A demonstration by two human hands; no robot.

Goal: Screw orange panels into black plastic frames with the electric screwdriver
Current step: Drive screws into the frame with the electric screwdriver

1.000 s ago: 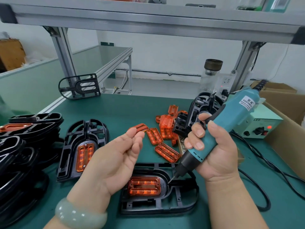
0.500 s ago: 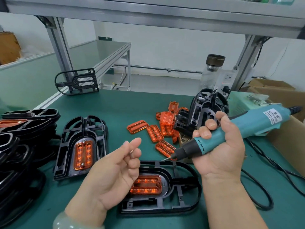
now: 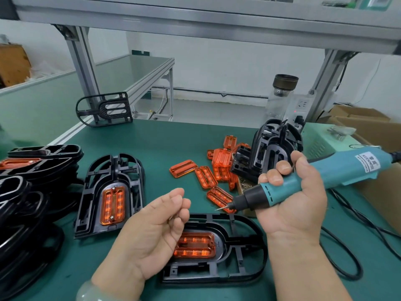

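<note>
A black plastic frame [image 3: 240,242] lies flat in front of me with an orange panel [image 3: 195,246] seated in it. My right hand [image 3: 295,203] grips the teal electric screwdriver [image 3: 347,168], held nearly level above the frame, its bit tip [image 3: 219,208] pointing left. My left hand [image 3: 156,231] hovers palm up over the frame's left end and hides part of the panel. Its fingers curl toward the thumb around a thin metal sliver, apparently a screw. A second frame [image 3: 91,192] to the left holds an orange panel [image 3: 112,205] with two screws in it.
Loose orange panels [image 3: 204,177] lie mid-table beside an upright cluster of black frames [image 3: 275,148]. Stacked frames [image 3: 23,187] fill the left edge. A pale green power box [image 3: 323,144], a cardboard box [image 3: 368,124] and the black cable [image 3: 351,272] sit right.
The screwdriver came up off the frame and swung from steeply upright to nearly level, tip toward my left hand. My left hand dropped a little and its fingers curled in.
</note>
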